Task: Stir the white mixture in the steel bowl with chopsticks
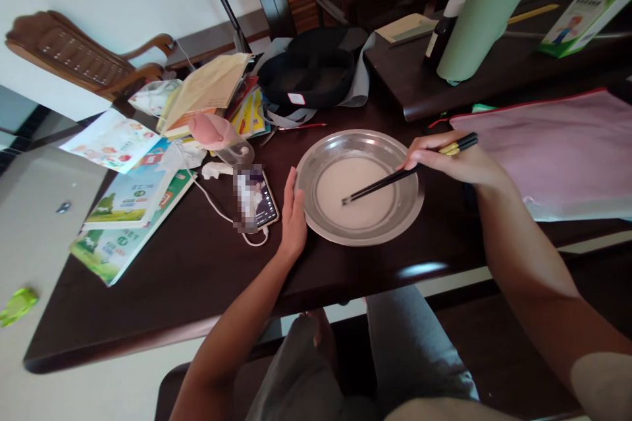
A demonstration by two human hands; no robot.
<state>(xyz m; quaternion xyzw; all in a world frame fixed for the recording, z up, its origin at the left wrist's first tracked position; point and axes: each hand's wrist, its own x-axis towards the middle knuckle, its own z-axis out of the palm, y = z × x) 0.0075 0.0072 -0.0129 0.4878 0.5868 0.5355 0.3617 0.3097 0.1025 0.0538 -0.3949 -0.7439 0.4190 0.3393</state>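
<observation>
A round metal plate [409,210] with a thin pale liquid in its middle sits on the dark wooden table [197,263]. My right hand [454,159] is closed on a pair of black chopsticks [390,181] whose tips dip into the liquid. My left hand [293,214] lies flat with fingers together against the plate's left rim, holding nothing.
Left of the plate lie a phone [257,200] on a white cable, a pink bottle [217,135] and several children's books [131,207]. Behind are a black bag [309,69], a green roll [486,6], a dark bottle [441,33] and a pink folder [557,151].
</observation>
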